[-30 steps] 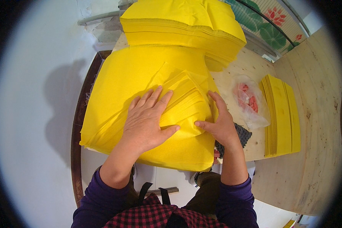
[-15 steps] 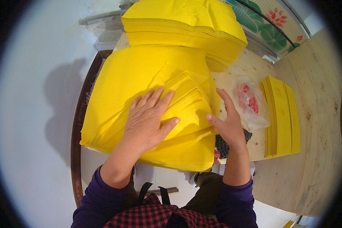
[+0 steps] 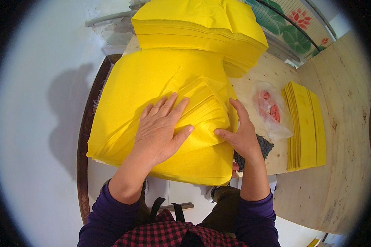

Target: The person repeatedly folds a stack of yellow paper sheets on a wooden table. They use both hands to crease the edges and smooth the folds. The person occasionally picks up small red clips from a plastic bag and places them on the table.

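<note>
A thick stack of yellow sheets (image 3: 136,94) lies on the wooden table in front of me. On top of it sits a fanned, folded bundle of yellow sheets (image 3: 204,109). My left hand (image 3: 160,129) lies flat on that bundle, fingers spread, pressing it down. My right hand (image 3: 241,133) is at the bundle's right edge, fingers apart, thumb touching the sheets' side. Neither hand grips anything.
A second tall pile of yellow sheets (image 3: 193,24) stands behind. To the right lie a clear plastic bag with pink pieces (image 3: 270,109), a dark mesh pad (image 3: 261,148) and a row of folded yellow sheets (image 3: 305,123) on the plywood table (image 3: 342,173).
My right hand has drawn back from the top of the folded bundle to its right edge and opened its fingers. My left hand stays flat in place.
</note>
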Tool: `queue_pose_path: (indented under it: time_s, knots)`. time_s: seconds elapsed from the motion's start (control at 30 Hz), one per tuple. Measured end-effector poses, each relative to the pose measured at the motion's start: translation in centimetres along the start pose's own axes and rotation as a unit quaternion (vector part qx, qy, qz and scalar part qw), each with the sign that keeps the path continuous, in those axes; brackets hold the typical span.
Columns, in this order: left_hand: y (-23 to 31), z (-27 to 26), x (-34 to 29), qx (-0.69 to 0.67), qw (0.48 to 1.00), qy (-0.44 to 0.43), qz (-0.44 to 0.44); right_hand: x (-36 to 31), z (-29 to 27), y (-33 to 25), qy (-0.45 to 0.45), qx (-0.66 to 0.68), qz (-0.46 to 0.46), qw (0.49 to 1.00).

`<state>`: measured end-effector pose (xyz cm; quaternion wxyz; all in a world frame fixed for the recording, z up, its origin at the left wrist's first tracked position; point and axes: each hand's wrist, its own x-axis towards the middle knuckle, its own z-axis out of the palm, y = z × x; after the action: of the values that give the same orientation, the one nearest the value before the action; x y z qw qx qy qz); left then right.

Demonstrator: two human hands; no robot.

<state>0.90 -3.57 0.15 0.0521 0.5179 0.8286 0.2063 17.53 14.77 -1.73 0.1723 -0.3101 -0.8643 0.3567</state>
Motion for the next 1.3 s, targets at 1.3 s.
queue_pose_path:
  time_s: [1.3]
  knots:
    - [-0.2, 0.1, 0.1, -0.003, 1.000, 0.001, 0.002, -0.1, -0.6, 0.1, 0.045, 0.042, -0.011, 0.998]
